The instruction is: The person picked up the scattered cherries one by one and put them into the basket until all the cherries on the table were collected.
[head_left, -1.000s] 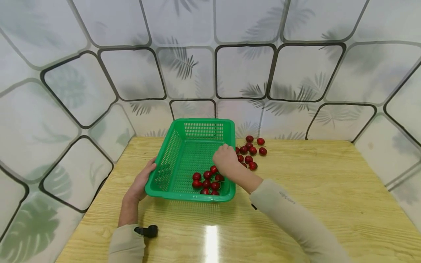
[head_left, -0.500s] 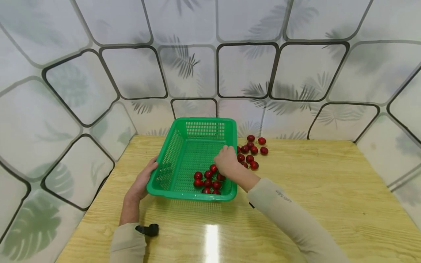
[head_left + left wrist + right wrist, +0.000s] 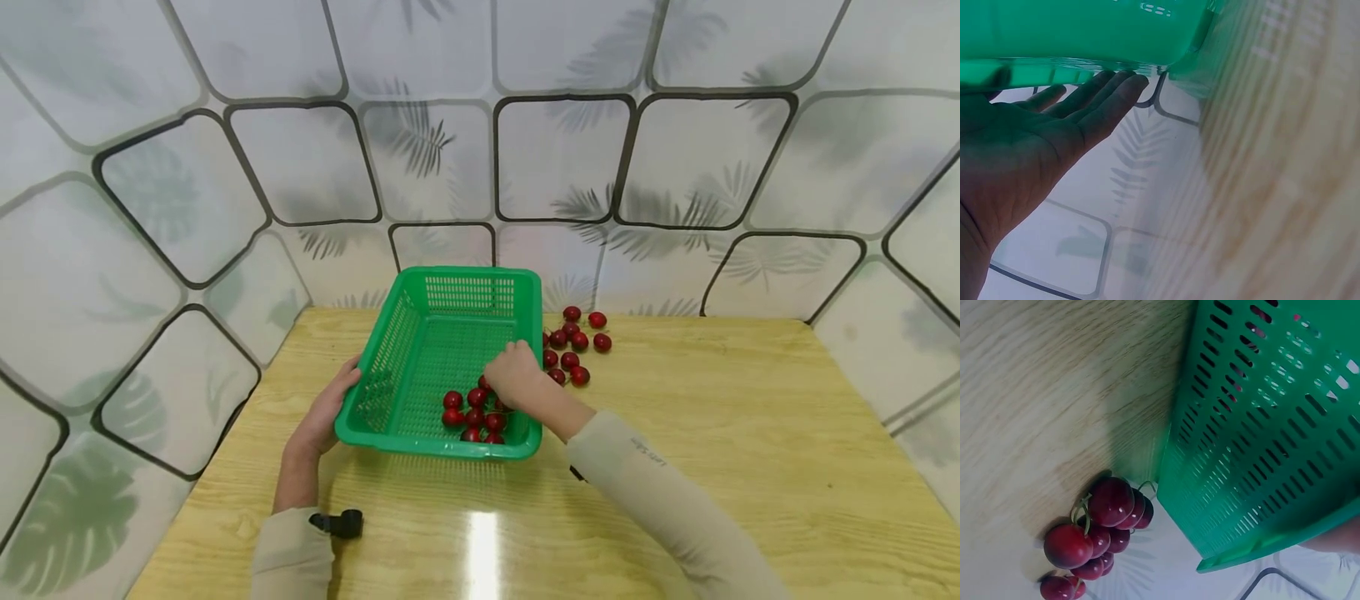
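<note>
A green plastic basket (image 3: 450, 346) with slotted walls stands on the table. Several dark red cherries (image 3: 475, 417) lie in its near right corner. My left hand (image 3: 322, 412) is at the basket's left side; in the left wrist view its fingers (image 3: 1110, 103) extend nearly straight and touch the basket under the rim. Over the right wall reaches my right hand (image 3: 519, 377), fingers bent down just above the cherries. Its fingertips are hidden, so whether they hold a cherry does not show. In the right wrist view the basket wall (image 3: 1254, 553) covers most of that hand.
More cherries (image 3: 580, 341), some with green stems, lie in a loose group on the table just right of the basket. The wood-grain table (image 3: 712, 433) ends at a patterned wall (image 3: 555, 167) behind. A small black device (image 3: 345, 523) is strapped at the left wrist.
My right hand has dipped slightly lower and nearer inside the basket, covering more of the cherries there. My left hand keeps its place at the basket's side.
</note>
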